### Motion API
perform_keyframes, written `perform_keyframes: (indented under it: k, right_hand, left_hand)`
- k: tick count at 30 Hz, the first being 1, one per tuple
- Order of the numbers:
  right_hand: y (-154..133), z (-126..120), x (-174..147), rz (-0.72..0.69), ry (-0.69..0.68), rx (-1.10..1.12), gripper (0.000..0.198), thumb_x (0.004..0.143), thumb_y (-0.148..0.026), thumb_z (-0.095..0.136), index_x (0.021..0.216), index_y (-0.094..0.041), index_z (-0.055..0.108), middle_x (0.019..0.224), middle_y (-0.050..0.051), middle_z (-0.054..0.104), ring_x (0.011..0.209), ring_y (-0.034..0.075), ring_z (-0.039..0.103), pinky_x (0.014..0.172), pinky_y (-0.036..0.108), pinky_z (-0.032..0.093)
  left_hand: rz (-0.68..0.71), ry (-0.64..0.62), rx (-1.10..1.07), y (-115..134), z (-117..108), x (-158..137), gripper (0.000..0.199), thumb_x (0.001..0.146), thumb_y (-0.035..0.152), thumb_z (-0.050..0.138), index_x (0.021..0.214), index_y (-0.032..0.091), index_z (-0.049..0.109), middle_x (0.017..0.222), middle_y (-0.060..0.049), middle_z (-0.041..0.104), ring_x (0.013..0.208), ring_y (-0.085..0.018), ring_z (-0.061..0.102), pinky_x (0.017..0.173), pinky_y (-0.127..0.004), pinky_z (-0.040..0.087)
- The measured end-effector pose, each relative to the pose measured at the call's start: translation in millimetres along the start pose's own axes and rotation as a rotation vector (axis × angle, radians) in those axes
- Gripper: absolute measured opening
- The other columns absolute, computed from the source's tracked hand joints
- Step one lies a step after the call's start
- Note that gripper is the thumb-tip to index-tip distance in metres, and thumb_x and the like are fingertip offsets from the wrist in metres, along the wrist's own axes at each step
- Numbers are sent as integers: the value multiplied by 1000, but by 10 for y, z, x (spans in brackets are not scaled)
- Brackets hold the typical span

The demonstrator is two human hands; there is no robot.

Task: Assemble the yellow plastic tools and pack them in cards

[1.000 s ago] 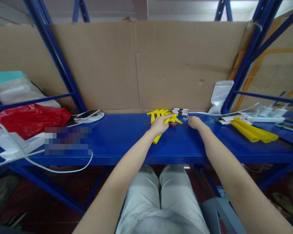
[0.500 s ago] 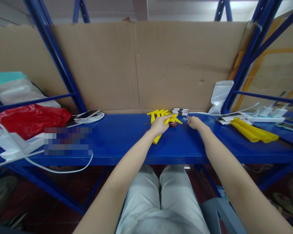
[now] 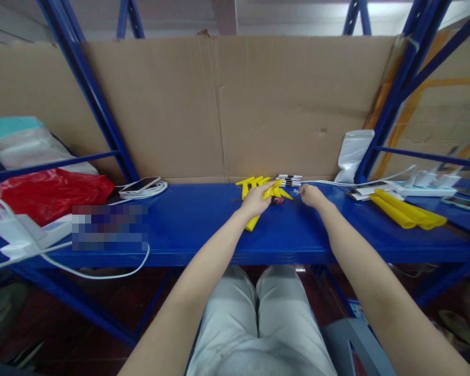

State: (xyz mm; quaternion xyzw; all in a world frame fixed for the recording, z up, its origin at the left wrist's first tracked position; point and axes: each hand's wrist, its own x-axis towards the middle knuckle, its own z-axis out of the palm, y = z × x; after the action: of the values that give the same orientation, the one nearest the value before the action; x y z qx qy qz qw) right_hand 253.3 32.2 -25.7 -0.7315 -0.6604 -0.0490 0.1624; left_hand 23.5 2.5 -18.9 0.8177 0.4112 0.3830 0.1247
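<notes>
My left hand (image 3: pixel 255 200) is closed around a yellow T-shaped piece (image 3: pixel 253 223), whose tube end sticks out below the palm and whose top shows past the fingers. A screwdriver (image 3: pixel 277 200) with a red and black handle lies beside that hand, partly hidden by it. Close to a small scatter of shiny bits (image 3: pixel 296 191), probably screws, my right hand (image 3: pixel 312 196) has its fingers curled together; what they hold, if anything, is hidden. Several yellow T-shaped pieces (image 3: pixel 244 189) lie in a row just behind my left hand. Behind them is a stack of black-and-white items (image 3: pixel 290 180).
Yellow tubes (image 3: pixel 405 210) lie at the right on the blue bench (image 3: pixel 196 222), near a white power strip (image 3: pixel 426 191) and a phone (image 3: pixel 465 203). A red bag (image 3: pixel 55 190) and white cables (image 3: pixel 147 192) occupy the left. Cardboard (image 3: pixel 172 109) stands along the back.
My right hand has shifted very slightly near the small bits. My left hand keeps hold of the yellow T-shaped piece, almost unmoved.
</notes>
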Motion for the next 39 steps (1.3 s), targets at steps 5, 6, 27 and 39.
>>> perform_keyframes:
  k: [5, 6, 27, 39]
  right_hand:
    - [-34, 37, 50, -50, 167, 242, 24, 77, -1, 54, 92, -15, 68, 91, 13, 74, 85, 22, 69, 75, 27, 49]
    - [-51, 44, 56, -73, 202, 304, 21, 76, -2, 55, 88, -16, 66, 87, 11, 73, 82, 21, 68, 75, 28, 49]
    - [-507, 87, -36, -399, 171, 1207, 44, 61, -50, 82, 74, -24, 49, 73, 0, 60, 69, 15, 57, 71, 33, 50]
    - [-484, 81, -53, -381, 144, 1241, 46, 61, -49, 84, 78, -23, 50, 76, 0, 61, 76, 16, 60, 80, 36, 54]
  left_hand:
    - [-6, 77, -130, -3, 22, 23, 60, 80, 3, 59, 136, 23, 63, 138, -7, 66, 125, -25, 62, 111, -40, 45]
    - [-26, 91, -166, -13, 35, 32, 59, 80, 3, 60, 136, 23, 63, 137, -7, 66, 124, -25, 62, 110, -41, 46]
    - [-449, -128, -815, 13, 76, 58, 60, 83, 5, 64, 138, 21, 48, 98, -9, 71, 56, -13, 69, 45, -18, 50]
    - [-435, -170, -818, 23, 33, 50, 61, 84, -1, 62, 140, 20, 49, 88, -5, 70, 56, -12, 69, 47, -17, 52]
